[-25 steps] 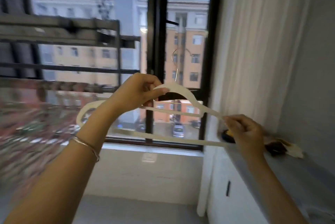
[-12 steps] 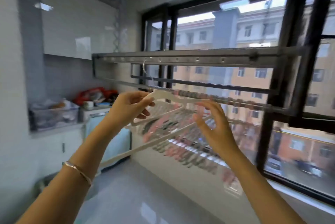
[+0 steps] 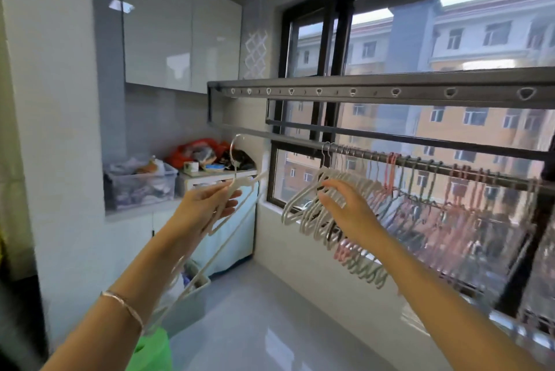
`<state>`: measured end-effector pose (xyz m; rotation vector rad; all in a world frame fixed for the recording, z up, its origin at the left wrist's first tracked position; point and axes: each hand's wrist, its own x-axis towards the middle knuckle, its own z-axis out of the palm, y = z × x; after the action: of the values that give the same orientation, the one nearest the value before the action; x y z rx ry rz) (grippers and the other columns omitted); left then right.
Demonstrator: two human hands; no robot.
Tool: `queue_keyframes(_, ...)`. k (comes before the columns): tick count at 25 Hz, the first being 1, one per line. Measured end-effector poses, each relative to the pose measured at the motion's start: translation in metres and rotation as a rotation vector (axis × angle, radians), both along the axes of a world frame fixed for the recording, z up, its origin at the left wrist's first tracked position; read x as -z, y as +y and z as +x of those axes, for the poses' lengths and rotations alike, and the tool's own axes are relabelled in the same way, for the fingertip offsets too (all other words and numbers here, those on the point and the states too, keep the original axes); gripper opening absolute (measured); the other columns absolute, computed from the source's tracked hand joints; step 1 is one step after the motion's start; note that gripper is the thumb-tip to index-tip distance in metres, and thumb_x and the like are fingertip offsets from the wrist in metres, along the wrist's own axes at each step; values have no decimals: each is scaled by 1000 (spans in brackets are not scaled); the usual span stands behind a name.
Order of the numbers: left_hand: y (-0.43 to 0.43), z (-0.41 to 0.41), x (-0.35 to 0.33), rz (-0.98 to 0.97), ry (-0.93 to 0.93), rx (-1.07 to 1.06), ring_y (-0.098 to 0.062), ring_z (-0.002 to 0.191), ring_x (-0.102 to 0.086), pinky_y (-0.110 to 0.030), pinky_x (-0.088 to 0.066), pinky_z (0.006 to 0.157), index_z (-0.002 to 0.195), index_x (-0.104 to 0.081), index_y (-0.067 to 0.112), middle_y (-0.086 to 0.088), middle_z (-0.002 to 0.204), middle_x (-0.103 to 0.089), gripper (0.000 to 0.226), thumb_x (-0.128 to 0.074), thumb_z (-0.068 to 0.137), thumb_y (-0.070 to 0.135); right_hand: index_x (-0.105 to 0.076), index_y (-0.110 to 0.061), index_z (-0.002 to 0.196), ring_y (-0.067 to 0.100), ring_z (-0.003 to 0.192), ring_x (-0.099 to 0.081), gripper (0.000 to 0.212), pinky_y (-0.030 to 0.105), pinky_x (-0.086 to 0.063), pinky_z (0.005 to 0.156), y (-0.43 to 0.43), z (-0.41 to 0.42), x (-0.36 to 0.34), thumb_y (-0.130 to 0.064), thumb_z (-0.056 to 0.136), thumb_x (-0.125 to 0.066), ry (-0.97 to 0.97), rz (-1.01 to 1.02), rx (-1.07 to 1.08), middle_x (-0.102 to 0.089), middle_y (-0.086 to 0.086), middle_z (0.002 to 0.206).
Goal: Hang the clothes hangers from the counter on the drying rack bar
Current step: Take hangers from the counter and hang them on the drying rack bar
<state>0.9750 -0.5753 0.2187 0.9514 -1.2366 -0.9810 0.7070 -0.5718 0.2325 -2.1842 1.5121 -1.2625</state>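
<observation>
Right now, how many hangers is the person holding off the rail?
1, as far as I can tell: a white hanger gripped in the left hand, hook up, left of the rail. The right hand is open, touching the hung hangers.

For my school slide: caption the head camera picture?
Left hand holds a white hanger; right hand reaches hangers on the bar.

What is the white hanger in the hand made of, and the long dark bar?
The slim white clothes hanger looks like matte plastic, with a shiny wire hook, probably metal. The long dark drying rack bar looks like metal: thin, straight, faintly glossy.
</observation>
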Motion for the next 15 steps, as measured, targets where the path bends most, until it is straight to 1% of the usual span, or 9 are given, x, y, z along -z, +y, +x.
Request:
queue_keyframes(3,-48,2,7,55,26,75,-16,93,-67,-23,-51,79,110,-63,14,-4,104,-70,20,-51,95,13,-38,-33,136,14,137,-27,44,35,-23,109,-50,-3,0,-45,94,-43,142,56,27,-28,-9,149)
queue_keyframes(5,-80,-3,9,64,-18,81,-14,92,-67,-20,-54,75,117,-59,14,-5,107,-68,24,-51,95,12,-30,-33,141,14,142,-15,51,39,-16,115,-86,-10,0,-48,93,-41,263,120,37,-16,-9,155)
queue_keyframes(7,-116,-13,9,47,-54,84,-13,90,-67,-16,-56,66,120,-59,12,-6,109,-68,27,-53,94,15,-24,-30,144,15,144,-9,57,39,-11,116,-125,-22,-6,-50,93,-39,412,151,59,-9,-7,157)
queue_keyframes(9,-153,-23,12,49,-57,88,-13,88,-67,-14,-55,62,121,-59,11,-5,108,-68,29,-55,93,16,-21,-29,145,16,144,-7,58,40,-8,117,-157,-34,-12,-50,93,-37,504,168,92,-8,-5,157)
queue_keyframes(12,-209,-45,16,57,-44,125,-13,89,-67,-14,-55,62,122,-60,9,-4,106,-70,34,-59,91,20,-21,-30,146,17,144,-7,58,42,-8,119,-197,-49,-10,-51,93,-36,573,169,159,-9,-5,157)
queue_keyframes(14,-242,-62,17,50,-48,158,-12,85,-68,-15,-55,61,122,-61,8,-4,102,-71,35,-61,89,20,-19,-31,146,17,145,-5,63,44,-7,119,-217,-54,-3,-59,90,-32,650,193,200,-7,-5,157)
queue_keyframes(15,-258,-72,16,41,-32,188,-10,79,-67,-16,-55,60,121,-61,8,-5,101,-71,34,-61,89,20,-19,-32,146,17,145,-4,70,44,-6,119,-226,-55,0,-67,86,-25,692,199,227,-6,-5,158)
